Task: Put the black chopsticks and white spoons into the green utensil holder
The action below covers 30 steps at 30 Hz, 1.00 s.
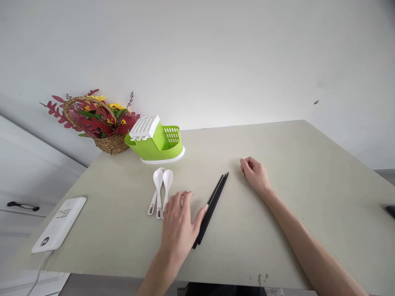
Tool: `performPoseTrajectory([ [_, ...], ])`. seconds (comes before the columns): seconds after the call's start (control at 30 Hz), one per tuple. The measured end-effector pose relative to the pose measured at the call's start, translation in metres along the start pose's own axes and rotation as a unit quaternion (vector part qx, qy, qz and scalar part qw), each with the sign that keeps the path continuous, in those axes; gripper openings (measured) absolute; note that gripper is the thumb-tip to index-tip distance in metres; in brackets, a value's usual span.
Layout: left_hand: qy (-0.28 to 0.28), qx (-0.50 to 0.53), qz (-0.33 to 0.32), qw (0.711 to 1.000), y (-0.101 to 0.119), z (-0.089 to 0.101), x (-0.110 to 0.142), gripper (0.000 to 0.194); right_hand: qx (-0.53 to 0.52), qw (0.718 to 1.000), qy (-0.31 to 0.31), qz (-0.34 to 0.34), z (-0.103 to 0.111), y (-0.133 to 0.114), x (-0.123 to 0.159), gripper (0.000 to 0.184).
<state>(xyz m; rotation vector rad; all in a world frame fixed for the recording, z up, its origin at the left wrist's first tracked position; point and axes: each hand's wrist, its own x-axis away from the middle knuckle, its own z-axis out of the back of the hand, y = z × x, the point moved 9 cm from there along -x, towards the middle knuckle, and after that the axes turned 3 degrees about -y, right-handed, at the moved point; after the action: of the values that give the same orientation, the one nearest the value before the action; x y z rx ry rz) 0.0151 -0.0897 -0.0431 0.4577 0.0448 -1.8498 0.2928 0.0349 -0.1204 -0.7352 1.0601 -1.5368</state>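
My left hand (180, 218) is over the table with thumb and fingers apart, holding nothing. Its thumb tip lies at the edge of several black chopsticks (214, 205); whether it touches them I cannot tell. To the left of that hand lie white spoons (158, 177), bowls pointing away from me, with one handle end partly behind my fingers. Further right, my right hand (255, 173) rests on the table with its fingers curled into a loose fist, and nothing shows in it. Behind the spoons stands a green cutlery holder (151, 149) with a white slotted top and a white base.
A wicker basket (111, 143) of red leaves and yellow flowers stands at the back left, against the holder. At the left edge lies a white flat device (60, 224) with a cable. The pale table (293, 164) meets the wall behind. A dark object (391, 211) shows at far right.
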Motion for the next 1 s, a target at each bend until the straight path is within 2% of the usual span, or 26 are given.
performPoseTrajectory([
  [0.07,0.043,-0.02,0.016,0.999,-0.018,0.01,-0.002,0.041,0.0,1.0,0.002,0.002,0.0,-0.001,0.0,0.038],
  [0.17,0.073,-0.061,0.054,0.994,-0.047,0.015,-0.003,0.053,-0.002,1.0,0.002,0.003,0.0,0.0,0.0,0.038],
  [0.3,0.059,-0.094,0.112,0.988,-0.083,0.008,0.002,0.073,0.0,1.0,-0.001,0.0,-0.001,0.001,0.0,0.037],
  [0.4,0.041,-0.1,0.147,0.983,-0.099,0.003,0.006,0.078,0.0,1.0,-0.001,-0.005,0.0,0.001,0.0,0.037],
  [0.8,0.009,-0.052,0.195,0.979,-0.127,0.002,0.006,0.083,0.012,1.0,-0.001,0.002,-0.001,0.002,0.0,0.039],
  [1.0,0.016,-0.053,0.179,0.982,-0.131,0.005,0.006,0.074,0.015,1.0,0.001,0.003,-0.001,0.002,-0.001,0.039],
])
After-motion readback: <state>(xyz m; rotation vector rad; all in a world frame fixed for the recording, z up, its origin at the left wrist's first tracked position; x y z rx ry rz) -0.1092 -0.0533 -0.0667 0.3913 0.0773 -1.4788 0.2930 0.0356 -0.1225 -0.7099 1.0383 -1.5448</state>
